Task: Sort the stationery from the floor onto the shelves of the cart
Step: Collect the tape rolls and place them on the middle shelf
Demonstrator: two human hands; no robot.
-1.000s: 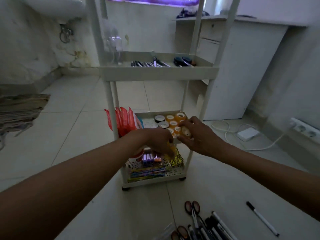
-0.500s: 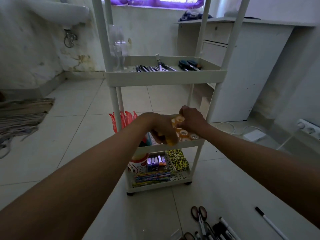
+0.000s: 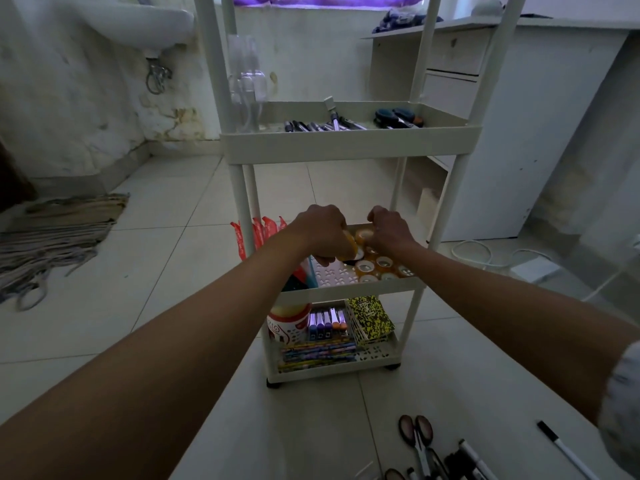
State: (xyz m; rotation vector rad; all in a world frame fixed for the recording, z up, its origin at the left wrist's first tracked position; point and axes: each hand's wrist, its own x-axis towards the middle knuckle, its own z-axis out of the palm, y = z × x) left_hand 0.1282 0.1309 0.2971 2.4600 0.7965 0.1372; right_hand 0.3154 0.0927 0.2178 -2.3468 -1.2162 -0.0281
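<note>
A white cart (image 3: pixel 349 143) with three shelves stands in front of me. Both my hands reach over its middle shelf (image 3: pixel 349 292), where several rolls of clear tape (image 3: pixel 383 263) lie at the right. My left hand (image 3: pixel 320 233) is closed around a yellowish stack of tape rolls (image 3: pixel 348 249). My right hand (image 3: pixel 386 230) is curled over the rolls at the back of the shelf; whether it grips one is hidden. On the floor near me lie scissors (image 3: pixel 417 436), several markers (image 3: pixel 467 460) and one loose pen (image 3: pixel 562 450).
The top shelf holds pens (image 3: pixel 322 125) and scissors (image 3: pixel 398 117). The bottom shelf holds markers (image 3: pixel 327 323), a yellow patterned notebook (image 3: pixel 370 318) and a round tub (image 3: pixel 289 322). Red packets (image 3: pixel 258 233) hang at the cart's left. A cabinet (image 3: pixel 519 133), cable (image 3: pixel 478 252) and rug (image 3: pixel 52 233) surround it.
Both hands have moved from the shelf's front edge farther back over the middle shelf, the left still holding tape rolls. My view has tilted up.
</note>
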